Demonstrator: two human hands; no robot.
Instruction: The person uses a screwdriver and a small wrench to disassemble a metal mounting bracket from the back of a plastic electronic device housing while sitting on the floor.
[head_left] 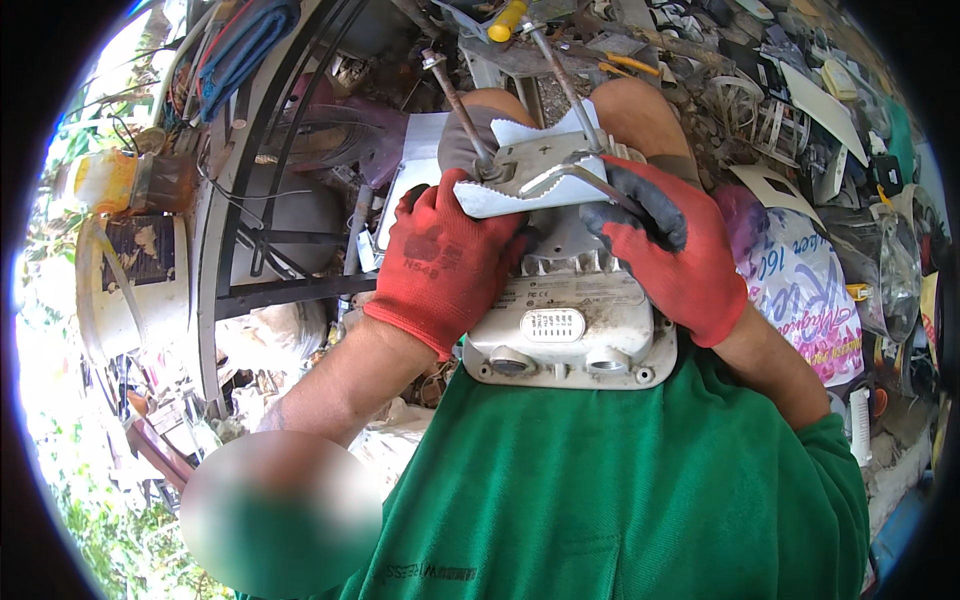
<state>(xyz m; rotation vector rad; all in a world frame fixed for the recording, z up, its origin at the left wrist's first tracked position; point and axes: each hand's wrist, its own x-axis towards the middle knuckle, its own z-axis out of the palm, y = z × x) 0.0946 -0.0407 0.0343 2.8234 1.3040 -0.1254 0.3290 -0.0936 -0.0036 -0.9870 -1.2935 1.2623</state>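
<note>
A dirty white metal housing rests on the person's lap at picture centre, a toothed metal bracket with two long bolts at its 12 o'clock end. The left hand, red-gloved, is clenched on the bracket's left edge; the right hand grasps its right side, apparently pinching a thin bar. Scrap metal and clutter crowd the ground from 9 to 3 o'clock.

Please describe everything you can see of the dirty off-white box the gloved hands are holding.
The dirty off-white finned metal box rests on the person's lap, against the green shirt. Its near flange shows two round ports and a small label plate. A grey metal bracket with two long rusty bolts sits on top. The left hand and right hand, both red-gloved, grip its sides.
</note>
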